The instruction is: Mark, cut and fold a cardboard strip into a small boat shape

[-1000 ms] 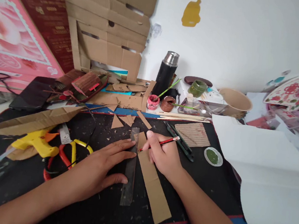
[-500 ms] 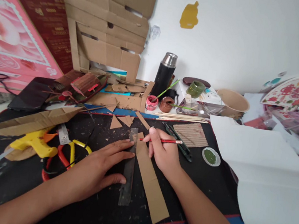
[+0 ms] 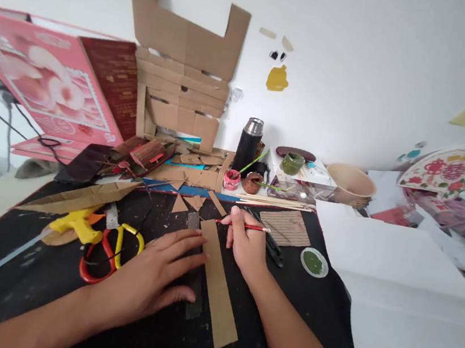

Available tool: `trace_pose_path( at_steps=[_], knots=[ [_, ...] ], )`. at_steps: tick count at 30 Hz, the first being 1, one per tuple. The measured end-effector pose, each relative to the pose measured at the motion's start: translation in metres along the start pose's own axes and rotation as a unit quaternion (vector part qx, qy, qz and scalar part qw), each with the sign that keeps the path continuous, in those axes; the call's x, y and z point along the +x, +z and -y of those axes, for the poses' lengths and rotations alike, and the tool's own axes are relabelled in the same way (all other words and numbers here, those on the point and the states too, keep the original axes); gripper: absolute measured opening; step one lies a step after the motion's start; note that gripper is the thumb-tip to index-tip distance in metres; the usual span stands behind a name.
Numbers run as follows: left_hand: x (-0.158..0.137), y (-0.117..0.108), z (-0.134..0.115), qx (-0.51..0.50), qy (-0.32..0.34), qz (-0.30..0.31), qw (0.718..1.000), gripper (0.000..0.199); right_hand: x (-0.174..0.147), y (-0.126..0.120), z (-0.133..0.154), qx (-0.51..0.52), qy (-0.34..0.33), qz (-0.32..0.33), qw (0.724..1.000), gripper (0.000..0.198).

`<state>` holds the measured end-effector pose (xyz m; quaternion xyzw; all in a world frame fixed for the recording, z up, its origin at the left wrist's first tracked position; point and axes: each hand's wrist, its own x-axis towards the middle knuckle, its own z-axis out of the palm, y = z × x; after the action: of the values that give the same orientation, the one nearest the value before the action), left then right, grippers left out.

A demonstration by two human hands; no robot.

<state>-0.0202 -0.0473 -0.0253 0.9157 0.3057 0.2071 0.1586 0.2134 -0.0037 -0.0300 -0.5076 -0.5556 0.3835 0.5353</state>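
A narrow strip of brown cardboard (image 3: 220, 295) lies lengthwise on the black mat, its far end between my hands. My left hand (image 3: 160, 270) rests with fingers spread over a clear ruler (image 3: 196, 300), and its fingertips reach the strip's left edge. Much of the ruler is hidden under that hand. To the right of the strip, my right hand (image 3: 247, 250) pinches a red pencil (image 3: 256, 228). The pencil lies almost level, its point to the left near the strip's far end. Behind this hand are dark green pen-like tools (image 3: 275, 254), partly covered.
Scissors (image 3: 105, 254) and a yellow glue gun (image 3: 80, 225) lie left. Cardboard scraps (image 3: 180, 205) are scattered beyond my hands. A corrugated piece (image 3: 287, 227), a lid of green paint (image 3: 314, 262) and white paper (image 3: 396, 298) lie right. Paint jars (image 3: 232, 179) and a thermos (image 3: 248, 147) stand behind.
The view has tilted up and shifted. My left fingertips have moved from the ruler to the strip's edge, and the strip now lies closer against the ruler. The pencil stays in my right hand.
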Motion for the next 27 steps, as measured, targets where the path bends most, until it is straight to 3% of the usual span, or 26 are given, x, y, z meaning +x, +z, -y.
trace_pose_path(
  at_steps=[4,8,13,18,22,27],
  knots=[
    [0.02,0.011,-0.028,-0.027,0.056,0.082,0.995,0.073,0.002,-0.003,-0.001,0.007,-0.014,-0.007,1.0,0.064],
    [0.031,0.018,-0.027,-0.044,0.059,0.153,0.985,0.069,0.006,-0.005,-0.002,0.009,-0.013,-0.016,1.0,0.065],
    [0.024,0.001,-0.014,-0.098,0.062,0.119,0.986,0.037,0.006,-0.005,-0.006,-0.022,-0.028,-0.003,0.999,0.066],
    [0.011,-0.013,-0.014,-0.091,0.029,0.12,0.988,0.059,0.005,-0.005,-0.01,-0.054,-0.05,0.011,0.997,0.063],
    [0.004,-0.023,-0.007,-0.065,-0.01,0.087,0.994,0.035,0.005,-0.006,-0.009,-0.049,-0.047,0.009,0.998,0.063],
    [0.003,-0.03,0.008,-0.006,0.003,0.087,0.996,0.061,0.006,-0.006,-0.009,-0.055,-0.05,0.012,0.997,0.063]
  ],
)
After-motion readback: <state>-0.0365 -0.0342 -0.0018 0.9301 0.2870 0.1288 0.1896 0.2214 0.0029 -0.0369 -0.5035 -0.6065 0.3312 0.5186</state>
